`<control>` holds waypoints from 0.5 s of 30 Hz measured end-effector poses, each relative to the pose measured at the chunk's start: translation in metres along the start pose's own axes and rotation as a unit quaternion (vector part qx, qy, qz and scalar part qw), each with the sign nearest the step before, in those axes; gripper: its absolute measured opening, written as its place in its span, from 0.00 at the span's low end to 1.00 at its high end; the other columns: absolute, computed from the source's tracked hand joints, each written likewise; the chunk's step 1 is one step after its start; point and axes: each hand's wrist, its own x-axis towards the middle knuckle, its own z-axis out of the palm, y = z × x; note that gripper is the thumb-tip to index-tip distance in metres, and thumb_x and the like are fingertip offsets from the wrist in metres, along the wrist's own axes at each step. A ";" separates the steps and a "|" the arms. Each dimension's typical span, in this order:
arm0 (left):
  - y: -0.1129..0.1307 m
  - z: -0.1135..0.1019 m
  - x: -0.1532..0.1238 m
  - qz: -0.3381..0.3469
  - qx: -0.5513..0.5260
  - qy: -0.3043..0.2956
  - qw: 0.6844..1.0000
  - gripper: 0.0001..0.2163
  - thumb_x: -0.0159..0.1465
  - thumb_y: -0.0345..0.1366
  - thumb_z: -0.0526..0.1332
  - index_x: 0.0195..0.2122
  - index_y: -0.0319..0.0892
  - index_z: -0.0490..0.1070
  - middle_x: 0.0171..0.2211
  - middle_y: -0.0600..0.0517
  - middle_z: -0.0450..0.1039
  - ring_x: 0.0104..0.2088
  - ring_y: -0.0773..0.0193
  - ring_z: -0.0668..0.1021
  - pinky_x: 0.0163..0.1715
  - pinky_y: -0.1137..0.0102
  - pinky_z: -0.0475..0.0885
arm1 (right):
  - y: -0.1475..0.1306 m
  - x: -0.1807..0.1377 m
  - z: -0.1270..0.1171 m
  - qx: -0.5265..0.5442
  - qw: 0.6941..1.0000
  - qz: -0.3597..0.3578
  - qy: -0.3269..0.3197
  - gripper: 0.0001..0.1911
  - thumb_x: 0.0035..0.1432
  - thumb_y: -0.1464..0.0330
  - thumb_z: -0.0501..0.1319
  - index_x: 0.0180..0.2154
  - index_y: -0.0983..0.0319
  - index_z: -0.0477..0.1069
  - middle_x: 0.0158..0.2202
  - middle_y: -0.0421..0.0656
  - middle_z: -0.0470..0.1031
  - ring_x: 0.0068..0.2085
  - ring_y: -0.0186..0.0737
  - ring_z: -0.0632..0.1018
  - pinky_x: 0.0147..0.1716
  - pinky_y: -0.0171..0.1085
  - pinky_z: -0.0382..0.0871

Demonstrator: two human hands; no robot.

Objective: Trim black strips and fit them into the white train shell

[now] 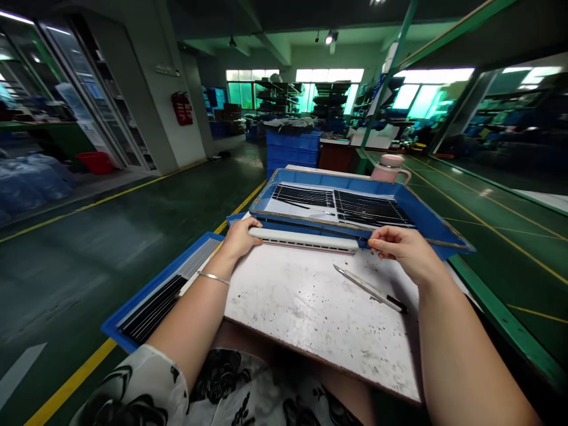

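Note:
A long white bar-shaped plastic piece (pixel 306 240), with a row of dark slots along its near side, lies across the far part of the white work board. My left hand (pixel 242 238) grips its left end, thumb and fingers closed round it. My right hand (pixel 397 247) is just beyond its right end, thumb and fingertips pinched together. Whatever those fingertips hold, if anything, is too small to make out. A craft knife (pixel 368 287) with a silver body and dark end rests on the board below my right hand, its blade pointing left.
Behind the board stands a blue tray (pixel 444 231) of black strips (pixel 306 195) on white sheets. Another blue tray (pixel 122 322) with black strips sits lower left. A pink lidded mug (pixel 387 168) stands behind. Dark specks dot the work board (pixel 310 296). Blue crates (pixel 293 148) are stacked beyond.

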 end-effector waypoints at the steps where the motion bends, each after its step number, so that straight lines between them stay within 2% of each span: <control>1: 0.001 0.000 -0.001 0.007 0.001 0.017 1.000 0.06 0.58 0.31 0.68 0.36 0.38 0.75 0.41 0.49 0.76 0.46 0.57 0.76 0.50 0.55 0.70 | 0.000 0.000 0.001 -0.001 1.000 -0.009 0.003 0.11 0.64 0.62 0.63 0.38 0.64 0.71 0.33 0.39 0.71 0.30 0.34 0.73 0.30 0.36 0.72; 4: 0.011 -0.002 -0.008 0.027 -0.027 0.079 0.996 0.09 0.60 0.32 0.66 0.42 0.38 0.74 0.49 0.47 0.74 0.52 0.56 0.74 0.52 0.58 0.69 | -0.002 0.000 0.005 -0.011 0.999 -0.040 0.012 0.10 0.65 0.62 0.63 0.37 0.63 0.71 0.33 0.39 0.71 0.30 0.34 0.73 0.30 0.35 0.71; 7: 0.024 -0.011 -0.025 0.028 -0.084 0.105 0.991 0.12 0.63 0.38 0.63 0.46 0.40 0.73 0.50 0.46 0.75 0.49 0.60 0.76 0.45 0.70 0.73 | -0.004 0.001 0.009 -0.031 0.997 -0.067 0.029 0.10 0.65 0.62 0.62 0.36 0.61 0.71 0.33 0.39 0.72 0.30 0.33 0.72 0.30 0.34 0.70; 9: 0.030 -0.021 -0.040 0.009 -0.114 0.065 0.991 0.17 0.64 0.48 0.59 0.45 0.39 0.74 0.44 0.44 0.78 0.40 0.62 0.79 0.35 0.73 0.74 | -0.006 0.000 0.013 -0.047 0.994 -0.083 0.045 0.10 0.64 0.61 0.63 0.36 0.61 0.72 0.32 0.39 0.72 0.29 0.33 0.72 0.29 0.35 0.70; 11: 0.033 -0.035 -0.055 -0.018 -0.126 -0.003 0.992 0.23 0.62 0.55 0.59 0.40 0.37 0.77 0.36 0.42 0.80 0.30 0.64 0.79 0.28 0.73 0.74 | -0.009 -0.001 0.018 -0.062 0.992 -0.094 0.063 0.11 0.62 0.59 0.65 0.36 0.61 0.72 0.31 0.39 0.72 0.29 0.34 0.72 0.29 0.35 0.70; 13: 0.034 -0.050 -0.068 -0.037 -0.123 -0.059 0.990 0.24 0.59 0.56 0.63 0.34 0.36 0.80 0.30 0.42 0.79 0.24 0.67 0.76 0.24 0.74 0.72 | -0.014 -0.003 0.026 -0.075 0.989 -0.100 0.085 0.13 0.58 0.57 0.67 0.35 0.61 0.73 0.31 0.39 0.73 0.29 0.34 0.72 0.29 0.35 0.69; 15: 0.033 -0.066 -0.078 -0.046 -0.109 -0.096 0.988 0.20 0.57 0.51 0.66 0.30 0.36 0.81 0.25 0.45 0.78 0.22 0.70 0.74 0.23 0.76 0.71 | -0.019 -0.007 0.036 -0.085 0.985 -0.101 0.116 0.16 0.53 0.54 0.70 0.35 0.59 0.75 0.31 0.40 0.74 0.29 0.36 0.73 0.29 0.38 0.69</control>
